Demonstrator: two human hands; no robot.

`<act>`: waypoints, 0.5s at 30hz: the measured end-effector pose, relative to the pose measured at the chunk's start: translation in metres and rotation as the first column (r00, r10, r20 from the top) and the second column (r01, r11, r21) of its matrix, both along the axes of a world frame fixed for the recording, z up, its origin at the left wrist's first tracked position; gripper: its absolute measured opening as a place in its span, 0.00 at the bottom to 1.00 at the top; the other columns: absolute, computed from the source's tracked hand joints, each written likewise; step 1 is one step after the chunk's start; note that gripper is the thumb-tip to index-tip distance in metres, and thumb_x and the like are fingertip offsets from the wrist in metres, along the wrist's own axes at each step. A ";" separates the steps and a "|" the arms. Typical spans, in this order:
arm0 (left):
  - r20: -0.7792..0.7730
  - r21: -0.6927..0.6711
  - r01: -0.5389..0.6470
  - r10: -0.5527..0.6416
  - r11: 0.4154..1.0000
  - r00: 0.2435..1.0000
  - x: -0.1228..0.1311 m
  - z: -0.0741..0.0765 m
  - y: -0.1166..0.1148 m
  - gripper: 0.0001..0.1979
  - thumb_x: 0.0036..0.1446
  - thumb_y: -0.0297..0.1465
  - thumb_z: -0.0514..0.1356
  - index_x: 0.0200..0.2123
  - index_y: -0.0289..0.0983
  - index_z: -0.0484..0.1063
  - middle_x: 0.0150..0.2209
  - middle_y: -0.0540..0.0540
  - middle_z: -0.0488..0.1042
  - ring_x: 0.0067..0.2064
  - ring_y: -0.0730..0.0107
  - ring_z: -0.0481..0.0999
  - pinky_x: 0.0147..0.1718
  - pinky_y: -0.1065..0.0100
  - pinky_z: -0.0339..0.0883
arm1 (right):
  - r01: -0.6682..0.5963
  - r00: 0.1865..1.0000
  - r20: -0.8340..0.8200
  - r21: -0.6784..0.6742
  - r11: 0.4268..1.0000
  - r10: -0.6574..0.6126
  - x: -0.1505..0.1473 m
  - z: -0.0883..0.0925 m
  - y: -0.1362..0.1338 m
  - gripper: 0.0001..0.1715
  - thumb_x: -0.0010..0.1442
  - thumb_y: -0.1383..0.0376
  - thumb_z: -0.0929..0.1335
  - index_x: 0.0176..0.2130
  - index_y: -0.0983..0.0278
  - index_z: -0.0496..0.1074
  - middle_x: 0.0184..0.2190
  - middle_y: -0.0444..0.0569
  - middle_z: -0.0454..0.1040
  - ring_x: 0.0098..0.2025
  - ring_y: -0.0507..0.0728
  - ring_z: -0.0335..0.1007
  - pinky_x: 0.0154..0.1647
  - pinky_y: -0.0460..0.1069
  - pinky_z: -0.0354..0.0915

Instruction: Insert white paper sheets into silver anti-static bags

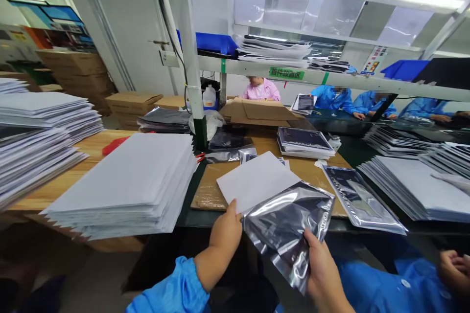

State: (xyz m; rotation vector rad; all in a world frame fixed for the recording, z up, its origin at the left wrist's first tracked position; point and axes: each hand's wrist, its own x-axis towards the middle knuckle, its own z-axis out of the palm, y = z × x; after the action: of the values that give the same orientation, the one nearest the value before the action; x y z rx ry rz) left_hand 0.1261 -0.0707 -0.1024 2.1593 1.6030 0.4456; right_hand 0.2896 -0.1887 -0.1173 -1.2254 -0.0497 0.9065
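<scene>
My left hand (pixel 224 230) pinches the near corner of a white sheet (pixel 257 181), thumb on top. My right hand (pixel 323 268) grips the lower right side of a shiny dark plastic bag (pixel 286 220), thumb across its face. The bag's upper left edge overlaps the sheet; whether part of the sheet lies inside it, I cannot tell. Both are held tilted above the near edge of a brown cardboard sheet (pixel 209 188). Right of the bag, a flat dark-and-silver packet (pixel 362 198) lies on the table.
A tall stack of white sheets (pixel 125 171) stands at left, with more stacks (pixel 33 112) beyond. Dark-topped packets (pixel 304 142) are piled behind the cardboard. More stacks (pixel 422 186) lie right. A post (pixel 193 49) rises mid-bench. A co-worker's blue sleeve (pixel 389 279) is close at right.
</scene>
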 end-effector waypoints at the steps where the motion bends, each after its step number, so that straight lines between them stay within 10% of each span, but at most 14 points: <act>1: 0.006 -0.025 0.009 -0.008 1.000 1.000 0.002 0.003 -0.004 0.23 0.57 0.28 0.45 0.56 0.32 0.58 0.43 0.33 0.74 0.43 0.56 0.74 0.41 0.61 0.63 | 0.041 0.997 -0.068 0.015 0.999 -0.040 -0.009 0.004 0.006 0.26 0.55 0.60 0.67 0.52 0.60 0.60 0.36 0.50 0.74 0.34 0.59 0.72 0.30 0.53 0.70; 8: 0.142 -0.147 0.205 -0.184 0.968 0.973 0.011 0.016 -0.036 0.26 0.56 0.28 0.43 0.59 0.29 0.54 0.42 0.30 0.74 0.45 0.53 0.73 0.43 0.59 0.61 | 0.201 0.965 -0.187 0.069 0.977 -0.185 -0.025 0.022 0.034 0.26 0.49 0.66 0.68 0.49 0.60 0.64 0.24 0.45 0.75 0.29 0.60 0.73 0.28 0.51 0.69; 11: 0.400 -0.262 0.524 -0.403 0.810 0.823 -0.006 0.013 -0.043 0.25 0.55 0.34 0.51 0.57 0.36 0.58 0.38 0.38 0.76 0.40 0.58 0.75 0.40 0.63 0.64 | 0.177 0.964 -0.213 0.078 0.981 -0.157 -0.023 0.014 0.032 0.25 0.47 0.66 0.69 0.47 0.64 0.65 0.23 0.48 0.75 0.29 0.61 0.73 0.28 0.52 0.70; 13: 0.599 -0.320 0.541 -0.277 0.778 0.752 -0.019 0.010 -0.041 0.24 0.51 0.39 0.57 0.51 0.39 0.66 0.34 0.43 0.77 0.35 0.61 0.75 0.36 0.65 0.66 | 0.177 0.956 -0.251 0.068 0.982 -0.155 -0.022 0.010 0.027 0.27 0.47 0.65 0.70 0.47 0.63 0.64 0.25 0.48 0.75 0.29 0.61 0.73 0.29 0.54 0.70; 15: 0.740 -0.414 0.328 0.103 0.849 0.665 -0.026 0.007 -0.036 0.21 0.49 0.45 0.57 0.42 0.36 0.71 0.30 0.44 0.76 0.34 0.62 0.75 0.35 0.65 0.67 | 0.180 0.936 -0.318 0.074 0.981 -0.148 -0.024 0.008 0.020 0.28 0.47 0.64 0.71 0.48 0.62 0.63 0.28 0.48 0.76 0.30 0.61 0.73 0.31 0.55 0.70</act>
State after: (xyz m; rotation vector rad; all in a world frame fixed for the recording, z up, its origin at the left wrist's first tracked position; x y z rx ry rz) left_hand 0.1003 -0.1064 -0.0958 1.3596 0.9422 0.6546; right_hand 0.2656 -0.1689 -0.1096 -0.9640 0.2534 0.9291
